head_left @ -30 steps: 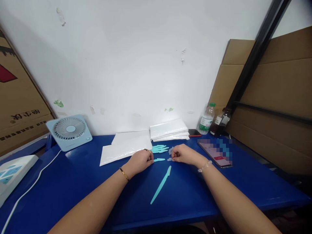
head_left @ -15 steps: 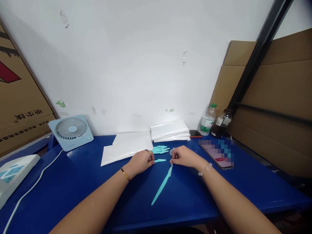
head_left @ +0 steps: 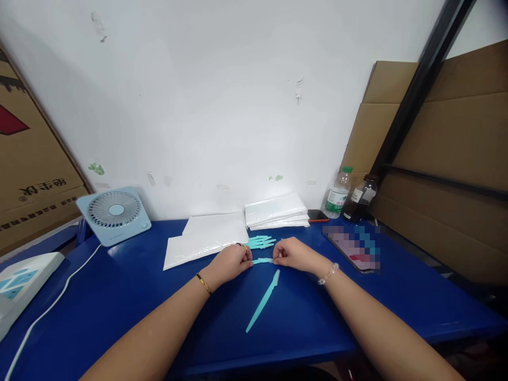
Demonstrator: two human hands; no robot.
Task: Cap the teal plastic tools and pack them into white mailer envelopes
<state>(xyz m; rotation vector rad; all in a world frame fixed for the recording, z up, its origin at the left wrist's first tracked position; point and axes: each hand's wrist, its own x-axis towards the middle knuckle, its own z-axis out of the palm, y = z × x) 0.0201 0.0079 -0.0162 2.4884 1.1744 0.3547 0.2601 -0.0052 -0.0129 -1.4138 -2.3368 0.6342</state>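
My left hand (head_left: 230,261) rests on the blue table (head_left: 119,296), fingers curled and pinching one end of a short teal plastic piece (head_left: 262,260). My right hand (head_left: 296,254) is closed in a pinch at the other end of that piece, with a small clear cap between its fingertips. A long teal razor-like stick (head_left: 262,300) lies loose on the table just in front of both hands. Behind the hands sits a small pile of several teal pieces (head_left: 260,242).
White plastic bags (head_left: 206,241) lie behind my left hand, a stack of them (head_left: 275,210) by the wall. A small blue fan (head_left: 115,212) and a white device (head_left: 21,278) stand left. A phone (head_left: 351,246) and two bottles (head_left: 337,193) are right, cardboard beyond.
My right hand moved left from the long stick to the short teal piece that my left hand holds. The long stick lies free on the table.
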